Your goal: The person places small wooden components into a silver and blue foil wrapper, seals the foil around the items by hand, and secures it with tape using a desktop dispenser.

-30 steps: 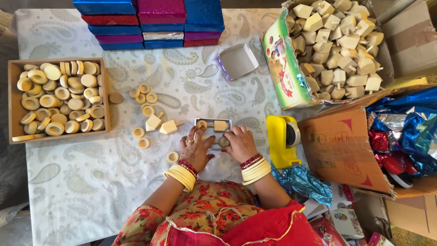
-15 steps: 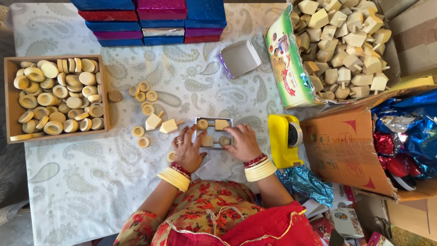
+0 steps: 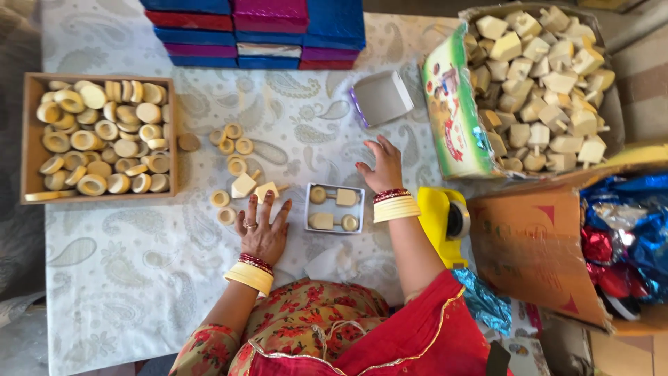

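**Wooden pieces, small white box, both hands empty**

Wooden bits sit four to the small white box (image 3: 335, 207), which lies between the hands. Left hand (image 3: 262, 232) rests flat on the cloth, fingers spread, gripping nothing, fingertips just by a loose wedge block (image 3: 266, 190). Right hand (image 3: 382, 167) hovers open beside the box (nothing in it either). Loose rings (image 3: 234, 147) lie nearby, with a tray of rings (image 3: 31, 132) further left and a yellow tape dispenser (image 3: 445, 219) right.

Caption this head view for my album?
Left hand and right hand flank a small tray holding four pale pieces.
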